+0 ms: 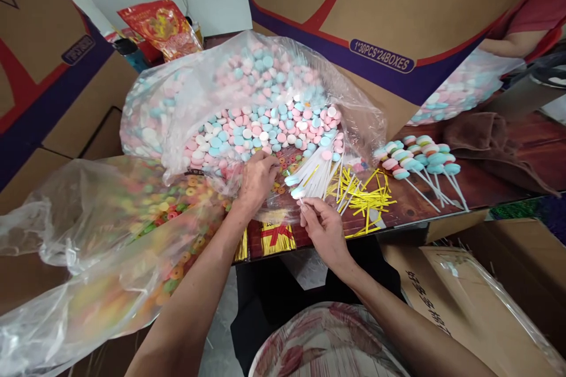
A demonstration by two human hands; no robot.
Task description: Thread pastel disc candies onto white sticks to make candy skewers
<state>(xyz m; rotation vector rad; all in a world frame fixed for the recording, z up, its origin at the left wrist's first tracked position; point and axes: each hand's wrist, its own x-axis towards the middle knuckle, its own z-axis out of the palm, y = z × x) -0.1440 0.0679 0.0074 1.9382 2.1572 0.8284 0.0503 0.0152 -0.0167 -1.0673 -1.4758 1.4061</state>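
My right hand (pixel 325 230) pinches a thin white lollipop stick; a pale candy (pixel 298 193) in white, pink and blue sits at its tip. Just beyond lies a fan of white sticks (pixel 319 169) against the pile. My left hand (pixel 259 179) reaches to the near edge of the pastel candies (pixel 265 123), which spill from a large clear bag (pixel 186 79). Its fingers are bent together, and what they hold, if anything, is hidden. Small colourful ring candies (pixel 289 160) lie just right of those fingers.
Gold twist ties (pixel 369 197) lie right of the sticks, beside finished candy skewers (pixel 418 159). A clear bag of ring candies (pixel 177 230) hangs over the left edge. Large cardboard boxes (pixel 318 29) stand behind. A brown cloth (pixel 481 141) lies right; an open carton (pixel 481 300) sits below.
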